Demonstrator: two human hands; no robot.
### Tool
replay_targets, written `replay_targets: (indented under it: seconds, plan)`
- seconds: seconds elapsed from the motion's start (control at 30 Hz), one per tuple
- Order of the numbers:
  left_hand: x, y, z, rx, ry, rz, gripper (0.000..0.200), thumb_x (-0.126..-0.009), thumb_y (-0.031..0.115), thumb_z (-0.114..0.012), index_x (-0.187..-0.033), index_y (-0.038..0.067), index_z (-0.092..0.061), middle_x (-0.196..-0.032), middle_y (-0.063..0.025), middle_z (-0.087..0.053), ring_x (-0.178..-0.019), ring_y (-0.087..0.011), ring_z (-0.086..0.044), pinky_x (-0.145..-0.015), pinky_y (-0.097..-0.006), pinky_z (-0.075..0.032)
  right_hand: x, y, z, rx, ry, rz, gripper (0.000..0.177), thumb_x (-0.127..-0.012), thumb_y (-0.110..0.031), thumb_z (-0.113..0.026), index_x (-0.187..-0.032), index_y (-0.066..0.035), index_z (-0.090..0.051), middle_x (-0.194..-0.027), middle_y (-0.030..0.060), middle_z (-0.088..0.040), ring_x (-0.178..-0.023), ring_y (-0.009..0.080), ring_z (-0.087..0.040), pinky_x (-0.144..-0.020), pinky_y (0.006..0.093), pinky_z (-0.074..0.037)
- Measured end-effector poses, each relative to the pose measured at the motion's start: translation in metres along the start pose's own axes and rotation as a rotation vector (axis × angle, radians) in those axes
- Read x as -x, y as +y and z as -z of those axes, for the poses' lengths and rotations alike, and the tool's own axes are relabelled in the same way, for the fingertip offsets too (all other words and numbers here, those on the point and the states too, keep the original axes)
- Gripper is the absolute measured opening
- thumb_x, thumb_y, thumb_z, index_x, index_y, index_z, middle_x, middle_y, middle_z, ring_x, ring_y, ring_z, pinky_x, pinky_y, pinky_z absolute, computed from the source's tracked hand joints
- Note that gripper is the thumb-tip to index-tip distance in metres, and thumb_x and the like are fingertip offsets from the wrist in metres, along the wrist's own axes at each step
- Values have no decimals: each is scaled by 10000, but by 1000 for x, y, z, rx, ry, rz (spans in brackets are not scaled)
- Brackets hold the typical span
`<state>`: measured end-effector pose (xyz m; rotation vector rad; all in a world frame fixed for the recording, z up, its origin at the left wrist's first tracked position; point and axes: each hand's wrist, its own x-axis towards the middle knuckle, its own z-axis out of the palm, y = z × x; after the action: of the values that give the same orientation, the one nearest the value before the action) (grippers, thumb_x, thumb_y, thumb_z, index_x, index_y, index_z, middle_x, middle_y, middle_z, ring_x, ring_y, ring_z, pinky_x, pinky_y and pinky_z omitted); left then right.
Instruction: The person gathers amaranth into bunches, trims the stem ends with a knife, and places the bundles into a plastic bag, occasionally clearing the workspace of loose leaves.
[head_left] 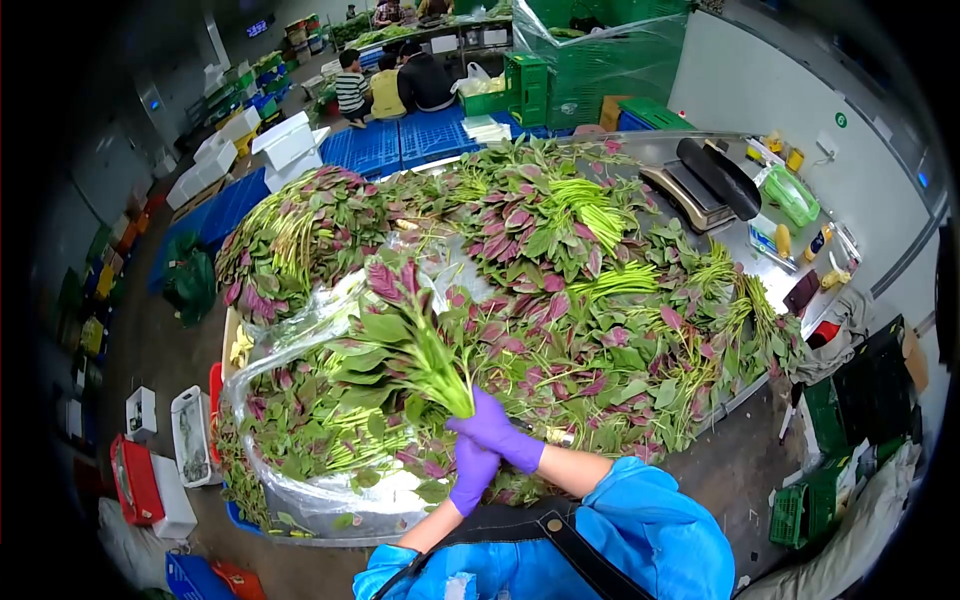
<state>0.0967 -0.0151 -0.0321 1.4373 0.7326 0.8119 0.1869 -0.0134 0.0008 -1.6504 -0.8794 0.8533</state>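
Note:
My right hand (498, 432), in a purple glove, is closed round the stem ends of a bunch of leafy greens (412, 350). The bunch points up and left, with green and reddish-purple leaves at its top. My left hand (473, 474), also gloved in purple, is pressed against the underside of my right hand; its fingers are largely hidden. Loose leafy stems (560, 370) spread over the metal table (385, 522) below and around both hands. Larger heaps lie at the back left (300, 235) and back middle (550, 220).
Clear plastic film (262, 465) lies along the table's left side. A scale (690, 192) and a green basket (790, 196) stand at the back right. White boxes (190, 435) are on the floor at left. Several people (425, 80) sit beyond the blue pallets (365, 148).

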Motion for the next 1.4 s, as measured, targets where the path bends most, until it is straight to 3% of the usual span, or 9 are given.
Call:
replay_targets:
  seconds: [0.2, 0.53, 0.63, 0.7, 0.83, 0.87, 1.17, 1.27, 1.4]
  plan:
    - [-20, 21, -11, -88, -319, 86, 813, -659, 180, -754, -1302, 7, -288, -1284, -140, -392, -1136, -260, -444, -920, -329, -378, -72, -47, 131, 100, 41, 225, 486, -610, -191, -684, -1049, -35, -546, -841, 116, -610, -755, 212, -586, -714, 327, -467]
    - [-8, 3, -1, 82, -57, 449, 370, -762, 11, -612, -1116, -19, -508, -1024, -95, -578, -934, -160, -551, -833, -265, -451, -236, -162, 349, 802, 151, 826, 529, -642, -112, -647, -1151, -146, -509, -902, 159, -616, -816, 308, -608, -715, 358, -483]
    - [-15, -8, -7, 91, 24, 521, 329, -768, 10, -608, -1085, -25, -526, -983, -89, -596, -892, -152, -566, -834, -274, -452, -282, -153, 389, 821, 50, 797, 514, -643, -101, -659, -1135, -164, -524, -904, 149, -607, -833, 309, -587, -748, 370, -462]
    - [-22, -8, -13, 27, 53, 561, 299, -789, 77, -598, -1072, -5, -543, -933, -63, -593, -837, -134, -546, -776, -254, -445, -322, -113, 413, 1343, 154, 697, 543, -629, -88, -670, -1143, -199, -533, -908, 147, -586, -871, 309, -552, -804, 395, -423]
    - [-36, -31, -18, -83, 74, 600, 256, -813, 146, -584, -1044, 35, -571, -774, -1, -556, -665, -84, -480, -603, -205, -407, -396, 41, 415, 1796, 35, 330, 364, -817, -123, -468, -1170, -189, -529, -991, 153, -588, -984, 352, -524, -896, 438, -387]
    - [-39, -37, -17, -78, 61, 625, 250, -814, 135, -582, -1045, 41, -569, -739, 11, -542, -622, -74, -459, -560, -197, -390, -401, 84, 407, 1555, 234, 369, 348, -841, -121, -438, -1177, -173, -515, -978, 149, -599, -995, 326, -533, -932, 447, -364]
    - [-66, -21, -31, -16, 111, 740, 179, -813, 120, -588, -975, 46, -590, -725, 34, -522, -610, -67, -442, -539, -192, -374, -398, 54, 390, 1700, 159, 204, 608, -774, -82, -519, -1332, -205, -312, -1175, 131, -500, -1102, 261, -469, -955, 520, -304]
    - [-61, -18, -26, 0, 100, 675, 202, -812, 120, -590, -999, 42, -590, -770, 24, -535, -667, -74, -466, -606, -199, -399, -384, 29, 396, 1694, 158, 179, 455, -864, -122, -399, -1303, -238, -365, -1155, 108, -526, -1116, 255, -472, -955, 551, -285]
    - [-54, 23, -22, -8, -12, 589, 262, -822, 114, -583, -1067, 24, -555, -911, -37, -578, -782, -107, -504, -717, -224, -421, -352, -54, 396, 1615, -16, -65, 639, -713, -150, -616, -1299, -206, -367, -1169, 135, -518, -1124, 281, -469, -934, 552, -315]
